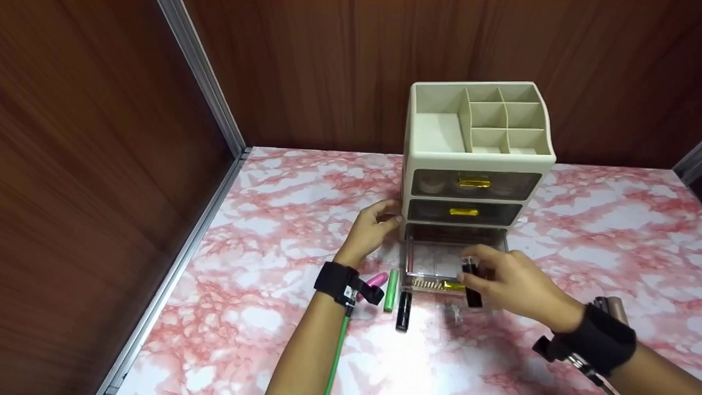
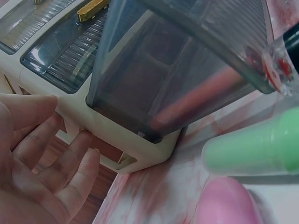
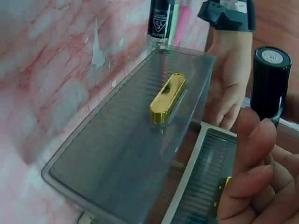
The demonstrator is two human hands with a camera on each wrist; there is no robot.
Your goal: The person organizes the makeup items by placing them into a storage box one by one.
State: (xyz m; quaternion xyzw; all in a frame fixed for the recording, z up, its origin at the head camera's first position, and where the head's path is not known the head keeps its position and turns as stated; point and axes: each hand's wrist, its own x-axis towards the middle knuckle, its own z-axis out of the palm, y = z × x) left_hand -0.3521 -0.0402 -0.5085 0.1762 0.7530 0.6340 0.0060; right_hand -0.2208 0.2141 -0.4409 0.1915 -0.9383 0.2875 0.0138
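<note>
A cream desk organizer [image 1: 477, 159] stands at the back of the table, its clear bottom drawer [image 1: 433, 258] pulled out. My left hand [image 1: 384, 218] rests with relaxed fingers against the organizer's lower left corner; the left wrist view shows the fingers [image 2: 70, 158] touching its frame beside the drawer [image 2: 177, 70]. My right hand [image 1: 482, 271] grips a black tube [image 1: 470, 285] upright over the drawer's front right part. In the right wrist view the tube [image 3: 270, 79] stands above the drawer front [image 3: 121, 154], which has a gold handle [image 3: 167, 97].
A pink tube [image 1: 375, 282], a green tube [image 1: 391, 289] and a second black tube [image 1: 403, 311] lie on the pink marbled table [image 1: 263, 307], left of the drawer front. Wooden walls close in the back and left. The two upper drawers are shut.
</note>
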